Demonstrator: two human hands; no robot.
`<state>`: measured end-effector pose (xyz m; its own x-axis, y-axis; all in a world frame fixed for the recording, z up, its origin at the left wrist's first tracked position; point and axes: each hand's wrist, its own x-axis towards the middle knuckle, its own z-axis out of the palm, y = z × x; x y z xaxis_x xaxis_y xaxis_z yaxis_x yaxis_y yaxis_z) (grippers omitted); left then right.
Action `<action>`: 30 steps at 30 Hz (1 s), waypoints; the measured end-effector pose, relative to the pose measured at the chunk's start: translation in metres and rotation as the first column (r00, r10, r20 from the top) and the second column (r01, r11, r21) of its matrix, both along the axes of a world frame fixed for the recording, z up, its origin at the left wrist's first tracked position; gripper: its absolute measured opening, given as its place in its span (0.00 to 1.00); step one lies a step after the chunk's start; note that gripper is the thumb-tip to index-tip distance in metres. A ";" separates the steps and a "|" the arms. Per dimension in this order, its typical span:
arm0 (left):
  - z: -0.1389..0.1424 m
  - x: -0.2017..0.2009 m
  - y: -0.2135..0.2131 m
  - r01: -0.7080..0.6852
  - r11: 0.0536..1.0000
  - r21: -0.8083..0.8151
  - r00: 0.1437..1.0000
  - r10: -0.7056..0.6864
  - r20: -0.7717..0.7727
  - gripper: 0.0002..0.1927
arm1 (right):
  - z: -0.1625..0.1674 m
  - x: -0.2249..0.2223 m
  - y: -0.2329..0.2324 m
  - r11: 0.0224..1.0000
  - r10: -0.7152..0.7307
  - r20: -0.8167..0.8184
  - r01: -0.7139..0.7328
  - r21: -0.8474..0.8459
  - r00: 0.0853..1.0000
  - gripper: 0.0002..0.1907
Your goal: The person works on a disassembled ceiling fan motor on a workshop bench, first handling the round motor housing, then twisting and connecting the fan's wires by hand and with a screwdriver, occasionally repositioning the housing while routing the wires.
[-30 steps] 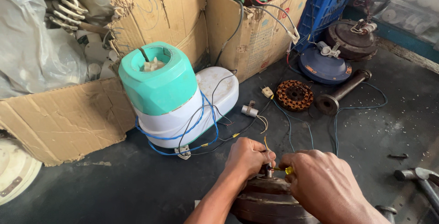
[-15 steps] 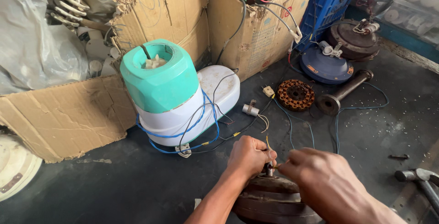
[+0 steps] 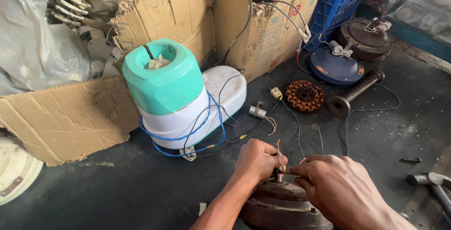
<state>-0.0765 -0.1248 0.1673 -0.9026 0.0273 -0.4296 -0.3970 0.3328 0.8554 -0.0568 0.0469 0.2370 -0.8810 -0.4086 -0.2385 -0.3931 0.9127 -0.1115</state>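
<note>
Near the bottom edge, the left hand [image 3: 256,162] and right hand [image 3: 336,187] pinch thin wires [image 3: 281,157] together, apparently, atop the round dark metal motor housing [image 3: 277,206]; joining them next calls for steady fingertips.

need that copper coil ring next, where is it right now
In the head view the copper-wound coil ring lies on the dark floor, upper right of centre, between the small grey cylinder and the dark metal pipe, just below the blue round housing.

Dull, grimy metal motor housing [image 3: 282,206], glossy teal-and-white plastic appliance [image 3: 174,93], rough torn cardboard boxes [image 3: 70,117], matt dusty floor [image 3: 117,187]
</note>
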 end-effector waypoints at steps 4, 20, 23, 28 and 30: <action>-0.002 0.000 0.000 -0.006 1.000 -0.003 1.000 0.006 -0.024 0.09 | -0.004 0.002 0.002 0.993 0.098 -0.081 -0.092 0.076 0.992 0.21; 0.001 -0.001 0.000 -0.011 1.000 0.025 0.999 0.010 0.050 0.08 | -0.013 -0.006 0.014 0.982 0.144 -0.159 -0.161 -0.102 0.977 0.23; -0.002 -0.002 0.001 -0.062 0.983 0.174 0.995 0.047 0.090 0.08 | -0.019 -0.010 0.021 0.978 0.204 -0.146 -0.207 0.000 0.968 0.25; -0.003 -0.002 0.001 -0.078 0.983 0.166 0.995 0.067 0.069 0.09 | -0.018 -0.005 0.020 0.983 0.179 -0.147 -0.182 -0.010 0.973 0.24; -0.002 -0.001 0.001 -0.060 0.997 0.041 0.997 0.058 0.049 0.08 | -0.015 0.001 0.017 0.996 0.085 -0.084 -0.085 0.007 0.993 0.21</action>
